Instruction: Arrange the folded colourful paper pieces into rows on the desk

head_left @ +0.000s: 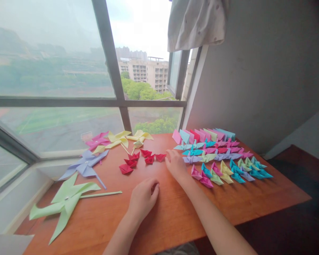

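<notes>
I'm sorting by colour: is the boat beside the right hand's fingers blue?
No, the boat beside the fingers of the right hand is red.

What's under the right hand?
Wooden table shows around the right hand, and a red paper boat sits at its fingertips; contact is unclear. Whatever lies directly beneath the palm and curled fingers is covered, so can't say.
</notes>
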Action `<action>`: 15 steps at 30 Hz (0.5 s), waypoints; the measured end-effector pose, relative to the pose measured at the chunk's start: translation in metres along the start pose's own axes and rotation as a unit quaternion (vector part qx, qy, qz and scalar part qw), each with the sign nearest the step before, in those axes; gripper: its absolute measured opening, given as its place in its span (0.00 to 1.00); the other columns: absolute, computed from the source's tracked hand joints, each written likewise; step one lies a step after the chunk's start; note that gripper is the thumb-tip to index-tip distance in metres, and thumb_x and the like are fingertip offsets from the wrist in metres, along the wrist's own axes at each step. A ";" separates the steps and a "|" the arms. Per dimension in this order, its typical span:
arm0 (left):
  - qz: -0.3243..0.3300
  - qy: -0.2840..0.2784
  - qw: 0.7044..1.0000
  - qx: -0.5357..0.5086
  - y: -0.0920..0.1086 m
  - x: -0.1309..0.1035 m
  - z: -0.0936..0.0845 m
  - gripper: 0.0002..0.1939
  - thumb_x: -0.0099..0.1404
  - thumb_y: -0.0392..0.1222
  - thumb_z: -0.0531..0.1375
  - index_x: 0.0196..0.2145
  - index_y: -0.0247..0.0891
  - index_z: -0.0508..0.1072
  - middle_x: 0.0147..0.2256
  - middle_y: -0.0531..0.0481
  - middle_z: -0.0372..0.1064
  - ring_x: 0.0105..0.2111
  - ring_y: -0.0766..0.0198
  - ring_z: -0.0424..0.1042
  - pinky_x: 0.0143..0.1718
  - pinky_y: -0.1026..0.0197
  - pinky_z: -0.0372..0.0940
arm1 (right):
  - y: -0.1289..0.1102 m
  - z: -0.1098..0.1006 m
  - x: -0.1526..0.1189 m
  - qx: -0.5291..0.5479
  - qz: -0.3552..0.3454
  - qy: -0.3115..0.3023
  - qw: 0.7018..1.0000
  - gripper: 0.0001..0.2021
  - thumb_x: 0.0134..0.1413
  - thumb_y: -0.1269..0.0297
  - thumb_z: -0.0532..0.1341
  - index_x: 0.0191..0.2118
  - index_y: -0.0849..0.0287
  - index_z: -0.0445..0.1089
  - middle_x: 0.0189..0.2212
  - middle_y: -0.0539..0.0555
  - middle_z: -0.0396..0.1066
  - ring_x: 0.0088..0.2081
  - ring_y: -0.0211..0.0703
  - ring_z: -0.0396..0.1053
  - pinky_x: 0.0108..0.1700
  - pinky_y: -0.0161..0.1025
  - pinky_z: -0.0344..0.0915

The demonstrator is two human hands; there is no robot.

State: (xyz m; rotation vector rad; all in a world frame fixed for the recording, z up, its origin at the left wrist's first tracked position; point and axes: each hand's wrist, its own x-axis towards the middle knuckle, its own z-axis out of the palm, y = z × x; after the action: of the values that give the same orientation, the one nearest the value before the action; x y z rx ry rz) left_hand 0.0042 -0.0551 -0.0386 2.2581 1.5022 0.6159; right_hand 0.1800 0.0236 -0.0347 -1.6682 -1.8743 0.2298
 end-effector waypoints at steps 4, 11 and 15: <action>0.001 -0.008 1.000 0.001 0.001 0.000 0.000 0.09 0.67 0.38 0.51 0.35 0.41 0.71 0.33 0.48 0.74 0.33 0.60 0.72 0.34 0.62 0.60 | 0.002 0.005 0.009 -0.007 0.002 -0.004 1.000 0.14 0.61 0.69 0.56 0.51 0.56 0.71 0.41 0.57 0.75 0.42 0.43 0.72 0.45 0.37 0.66; -0.003 -0.009 1.000 -0.007 0.001 0.000 0.001 0.08 0.67 0.38 0.52 0.36 0.41 0.72 0.34 0.48 0.74 0.34 0.60 0.72 0.36 0.61 0.61 | 0.007 0.002 0.003 -0.020 0.002 -0.008 1.000 0.10 0.62 0.67 0.56 0.43 0.55 0.74 0.37 0.56 0.76 0.37 0.43 0.72 0.39 0.36 0.65; -0.001 -0.006 1.000 -0.002 0.001 0.000 0.001 0.08 0.67 0.38 0.52 0.37 0.42 0.71 0.35 0.48 0.74 0.34 0.60 0.72 0.36 0.61 0.61 | 0.004 -0.008 -0.011 -0.022 -0.006 -0.004 1.000 0.10 0.61 0.68 0.55 0.38 0.55 0.75 0.35 0.55 0.76 0.37 0.44 0.72 0.41 0.37 0.65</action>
State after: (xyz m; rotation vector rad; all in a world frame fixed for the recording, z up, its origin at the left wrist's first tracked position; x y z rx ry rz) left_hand 0.0053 -0.0554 -0.0391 2.2536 1.4945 0.6028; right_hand 0.1879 0.0117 -0.0341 -1.6876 -1.9079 0.1914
